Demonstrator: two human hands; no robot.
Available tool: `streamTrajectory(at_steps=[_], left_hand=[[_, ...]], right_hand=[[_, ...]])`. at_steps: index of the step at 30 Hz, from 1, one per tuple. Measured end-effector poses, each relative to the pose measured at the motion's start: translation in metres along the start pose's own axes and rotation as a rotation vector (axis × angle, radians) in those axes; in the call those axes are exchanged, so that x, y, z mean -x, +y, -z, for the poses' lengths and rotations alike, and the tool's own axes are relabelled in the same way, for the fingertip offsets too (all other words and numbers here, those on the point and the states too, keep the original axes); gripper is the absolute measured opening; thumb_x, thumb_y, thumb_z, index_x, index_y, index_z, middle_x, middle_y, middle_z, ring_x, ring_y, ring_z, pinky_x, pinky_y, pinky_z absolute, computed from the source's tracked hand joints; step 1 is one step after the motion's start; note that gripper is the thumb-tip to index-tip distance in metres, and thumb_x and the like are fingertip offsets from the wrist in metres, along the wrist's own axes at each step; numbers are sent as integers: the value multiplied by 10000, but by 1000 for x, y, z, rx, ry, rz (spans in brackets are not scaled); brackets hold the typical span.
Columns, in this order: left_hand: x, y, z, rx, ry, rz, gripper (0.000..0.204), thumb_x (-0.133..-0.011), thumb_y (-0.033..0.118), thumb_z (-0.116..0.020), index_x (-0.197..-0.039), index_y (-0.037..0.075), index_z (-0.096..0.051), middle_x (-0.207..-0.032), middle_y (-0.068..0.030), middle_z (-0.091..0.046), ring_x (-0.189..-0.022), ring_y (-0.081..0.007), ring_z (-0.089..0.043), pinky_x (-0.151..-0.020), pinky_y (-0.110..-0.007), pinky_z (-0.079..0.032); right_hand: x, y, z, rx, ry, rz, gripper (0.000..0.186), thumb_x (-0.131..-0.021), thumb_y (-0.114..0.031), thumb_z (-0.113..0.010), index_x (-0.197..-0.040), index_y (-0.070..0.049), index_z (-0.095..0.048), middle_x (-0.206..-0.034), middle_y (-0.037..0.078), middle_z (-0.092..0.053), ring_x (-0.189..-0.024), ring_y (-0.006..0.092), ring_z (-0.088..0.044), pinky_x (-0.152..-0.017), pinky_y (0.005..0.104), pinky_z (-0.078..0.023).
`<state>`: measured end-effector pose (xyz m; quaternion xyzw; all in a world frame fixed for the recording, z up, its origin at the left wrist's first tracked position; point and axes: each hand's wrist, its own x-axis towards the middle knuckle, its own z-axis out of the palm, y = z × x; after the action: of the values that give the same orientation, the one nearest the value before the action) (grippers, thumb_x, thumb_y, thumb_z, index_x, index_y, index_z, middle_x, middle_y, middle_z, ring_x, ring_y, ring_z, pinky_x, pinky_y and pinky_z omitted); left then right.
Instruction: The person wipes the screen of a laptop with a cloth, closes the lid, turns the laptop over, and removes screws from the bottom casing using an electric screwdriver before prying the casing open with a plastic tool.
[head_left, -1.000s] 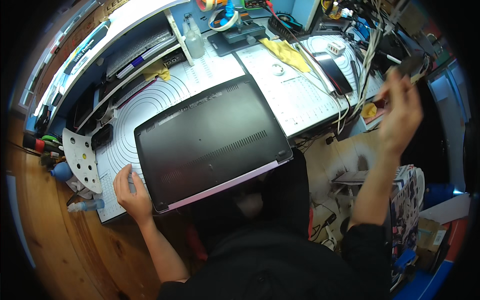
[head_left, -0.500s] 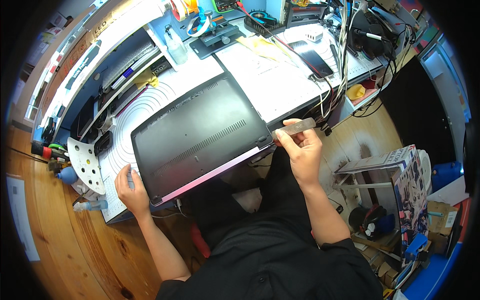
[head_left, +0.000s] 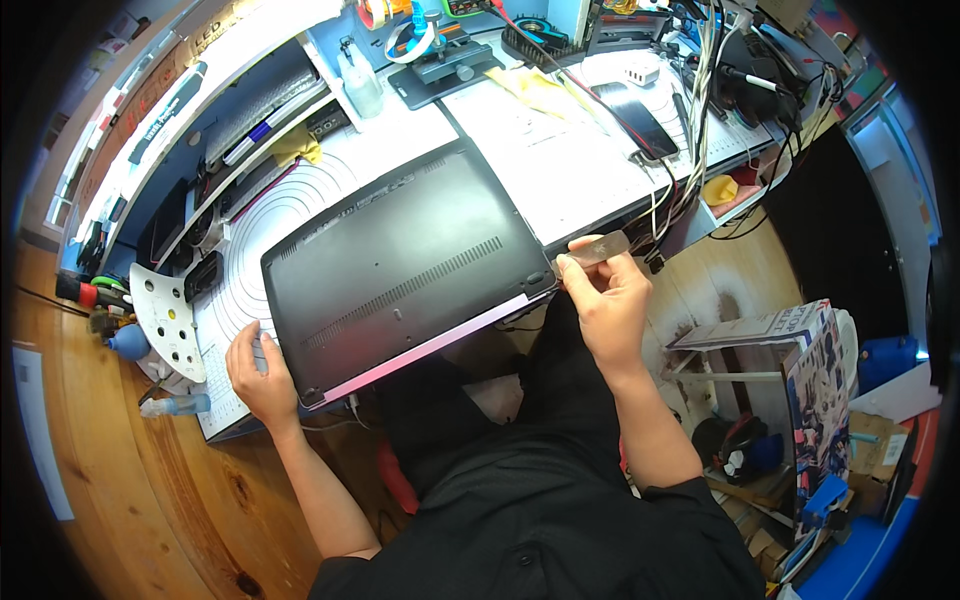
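Note:
A black laptop (head_left: 405, 255) lies upside down on the bench, its vented base up and its front edge towards me. My right hand (head_left: 612, 300) pinches a flat metal pry tool (head_left: 604, 248) between thumb and fingers. The tool's near end is at the laptop's right front corner; whether it sits in the seam is hidden by my fingertips. Beside the laptop's left edge rests my left hand (head_left: 262, 380), fingers loosely apart. A small grey-blue patch shows between its thumb and fingers, too unclear to name.
A phone (head_left: 636, 120) and hanging cables (head_left: 700, 110) are at the back right. Behind the laptop stand a clear bottle (head_left: 360, 85) and a clamp stand (head_left: 435, 65). Shelves (head_left: 240, 130) line the left. A perforated white plate (head_left: 168, 320) is at far left.
The view has shifted slightly. My right hand keeps its grip on the pry tool at the same corner, the tool turned a little. My left hand stays beside the laptop.

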<state>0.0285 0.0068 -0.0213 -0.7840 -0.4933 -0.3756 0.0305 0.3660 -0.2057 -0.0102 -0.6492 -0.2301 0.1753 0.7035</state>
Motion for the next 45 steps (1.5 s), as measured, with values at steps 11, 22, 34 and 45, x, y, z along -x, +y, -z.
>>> streamTrajectory(at_steps=[11,22,34,45], left_hand=[[0,-4,0,17,11,-11,193,-936,68,-623,-1092,-3,-712,-1075,-141,-713,-1036,-292,-654,-937,-387,-497],[-47,146,13,526,-389,-531,269,-844,43,-711,-1113,30,-716,-1128,-125,-708,-1161,-308,-623,-1063,-428,-448],[-90,249,-73,463,-986,-1178,458,-736,259,-832,-1119,65,-674,-1158,-95,-640,-1161,-299,-569,-1035,-401,-446],[-90,260,-86,505,-1009,-1259,352,-716,262,-805,-982,81,-663,-1039,-67,-640,-1065,-281,-578,-951,-388,-465]], right_hand=[[-11,-1,10,-140,-85,-119,134,-894,-1,-705,-1022,22,-671,-850,84,-728,-734,104,-684,-669,251,-528],[-14,4,24,-229,-169,-239,157,-875,-63,-713,-1010,2,-664,-763,61,-685,-605,100,-617,-542,221,-420],[-23,35,31,-723,-239,-620,155,-898,-39,-651,-1044,5,-623,-747,104,-676,-564,158,-607,-513,255,-450],[-21,44,31,-954,-287,-767,96,-922,-44,-623,-1008,-6,-640,-739,92,-678,-558,154,-598,-506,273,-441]])
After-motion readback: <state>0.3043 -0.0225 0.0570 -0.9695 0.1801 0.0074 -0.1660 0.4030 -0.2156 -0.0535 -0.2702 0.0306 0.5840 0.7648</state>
